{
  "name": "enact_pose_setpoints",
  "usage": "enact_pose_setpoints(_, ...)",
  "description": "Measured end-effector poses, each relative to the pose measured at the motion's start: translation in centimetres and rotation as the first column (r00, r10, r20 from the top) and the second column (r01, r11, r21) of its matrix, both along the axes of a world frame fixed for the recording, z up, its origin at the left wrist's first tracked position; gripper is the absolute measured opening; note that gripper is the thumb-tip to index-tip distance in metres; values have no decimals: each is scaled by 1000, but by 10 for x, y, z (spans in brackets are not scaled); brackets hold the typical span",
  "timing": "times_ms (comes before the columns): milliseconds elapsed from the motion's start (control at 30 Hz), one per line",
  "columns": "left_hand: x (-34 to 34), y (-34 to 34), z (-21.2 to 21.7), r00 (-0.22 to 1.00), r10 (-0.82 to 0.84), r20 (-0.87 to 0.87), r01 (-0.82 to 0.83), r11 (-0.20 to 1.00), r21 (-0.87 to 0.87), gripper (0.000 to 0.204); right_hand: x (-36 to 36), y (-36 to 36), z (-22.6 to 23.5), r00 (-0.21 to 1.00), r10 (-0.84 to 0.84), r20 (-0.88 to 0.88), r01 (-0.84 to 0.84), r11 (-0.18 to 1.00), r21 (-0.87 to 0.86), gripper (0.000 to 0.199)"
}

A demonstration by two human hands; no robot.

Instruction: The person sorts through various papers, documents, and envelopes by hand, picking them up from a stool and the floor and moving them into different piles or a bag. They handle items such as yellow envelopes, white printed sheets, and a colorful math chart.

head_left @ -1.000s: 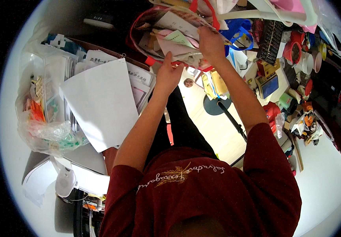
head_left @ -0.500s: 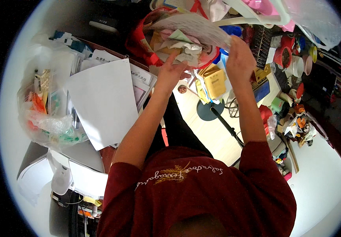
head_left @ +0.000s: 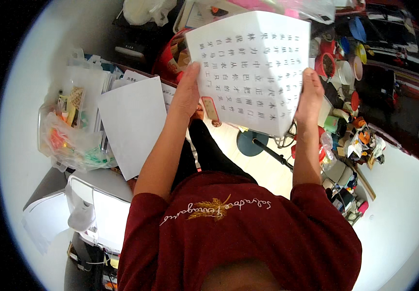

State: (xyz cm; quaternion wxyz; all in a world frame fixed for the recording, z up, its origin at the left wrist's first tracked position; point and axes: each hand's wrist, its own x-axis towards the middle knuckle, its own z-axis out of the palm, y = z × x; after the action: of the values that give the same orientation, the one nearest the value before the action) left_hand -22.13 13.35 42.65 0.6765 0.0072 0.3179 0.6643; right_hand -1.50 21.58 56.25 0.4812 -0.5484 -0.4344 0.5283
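Note:
A white sheet of paper [head_left: 250, 72] with rows of dark printed characters is held up by its two sides, a crease showing along it. My left hand [head_left: 187, 92] is closed on its left edge. On the opposite edge, my right hand [head_left: 310, 94] pinches the paper with the thumb near the top. Behind the sheet's left side a red bag [head_left: 169, 60] shows in part; the paper hides most of it and what it holds. A small red-rimmed flat object [head_left: 210, 108] shows at the sheet's lower left.
At left, a blank white sheet [head_left: 134, 123] lies over a paper stack beside a clear plastic bag [head_left: 76, 140] of small items. A black round stand base [head_left: 252, 143] is on the pale floor. Pots, one red [head_left: 325, 64], and other clutter fill the right.
My left hand has come out of the red bag and taken the sheet's left edge. The sheet, crumpled-looking over the bag before, is now spread between both hands, nearer me.

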Motion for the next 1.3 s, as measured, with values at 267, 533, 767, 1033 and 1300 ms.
enact_pose_setpoints(267,-13,-55,68,935,-101,-340,73,993,-93,27,45,-21,23,608,-316,729,-110,875,471,20)
enact_pose_setpoints(533,-23,-86,104,759,-53,-648,23,998,-54,23,50,-43,55,851,-42,524,-131,948,289,25)
enact_pose_setpoints(767,-26,-89,127,856,121,-502,-92,992,83,23,70,-66,59,933,272,-234,-273,962,29,35)
enact_pose_setpoints(1033,-1,-78,152,862,146,-486,-101,988,117,29,33,-81,54,823,347,-449,-347,934,84,37)
enact_pose_setpoints(1300,17,-84,154,843,-23,-537,73,995,71,27,23,-60,51,965,110,-238,-86,990,110,29)
